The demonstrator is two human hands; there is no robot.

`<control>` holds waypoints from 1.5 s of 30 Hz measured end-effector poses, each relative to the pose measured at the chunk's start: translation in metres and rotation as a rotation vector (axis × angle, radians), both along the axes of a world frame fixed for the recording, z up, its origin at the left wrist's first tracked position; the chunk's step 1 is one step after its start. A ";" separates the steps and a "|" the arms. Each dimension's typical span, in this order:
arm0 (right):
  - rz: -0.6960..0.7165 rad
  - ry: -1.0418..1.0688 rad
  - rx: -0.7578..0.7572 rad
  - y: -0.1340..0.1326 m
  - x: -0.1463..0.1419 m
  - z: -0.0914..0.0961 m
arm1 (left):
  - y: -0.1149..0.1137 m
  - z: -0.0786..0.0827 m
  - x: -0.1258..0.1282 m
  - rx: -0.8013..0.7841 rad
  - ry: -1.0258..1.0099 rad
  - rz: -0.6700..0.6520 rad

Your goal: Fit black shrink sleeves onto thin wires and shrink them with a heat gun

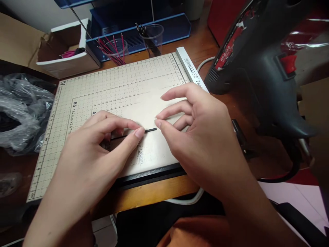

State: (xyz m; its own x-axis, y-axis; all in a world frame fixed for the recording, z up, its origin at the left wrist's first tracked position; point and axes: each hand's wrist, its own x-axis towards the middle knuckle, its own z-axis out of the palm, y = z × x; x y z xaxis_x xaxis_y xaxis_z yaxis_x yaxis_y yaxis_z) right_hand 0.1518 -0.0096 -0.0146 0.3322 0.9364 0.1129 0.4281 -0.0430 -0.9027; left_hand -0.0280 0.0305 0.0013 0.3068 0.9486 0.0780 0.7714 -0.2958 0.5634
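Hands (87, 161), two; black strand (150, 130), one

Pinching thumb against forefinger with the left hand (95, 154); curling the right hand (203, 127) loosely, perhaps touching thumb to middle fingertip.

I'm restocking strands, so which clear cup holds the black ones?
The right-hand cup in the picture; the left-hand cup holds pink strands instead.

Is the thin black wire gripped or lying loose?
Gripped: the left hand pinches the black wire between thumb and forefinger, its short end sticking out toward the right hand.
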 end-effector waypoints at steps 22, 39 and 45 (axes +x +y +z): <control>0.036 0.093 -0.028 0.004 0.002 0.000 | 0.005 0.002 0.002 -0.035 -0.006 -0.022; 0.024 0.167 -0.051 0.003 0.006 0.003 | 0.004 0.004 0.003 -0.050 -0.017 -0.030; 0.029 0.148 -0.080 0.003 0.008 0.003 | 0.003 0.002 0.000 -0.060 -0.018 -0.041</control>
State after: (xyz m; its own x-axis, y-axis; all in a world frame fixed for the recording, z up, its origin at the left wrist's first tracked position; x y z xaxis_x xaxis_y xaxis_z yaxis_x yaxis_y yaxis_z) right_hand 0.1595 -0.0070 -0.0117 0.3126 0.9498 -0.0101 0.2928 -0.1065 -0.9502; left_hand -0.0284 0.0337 0.0036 0.3441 0.9385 0.0270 0.7490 -0.2917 0.5948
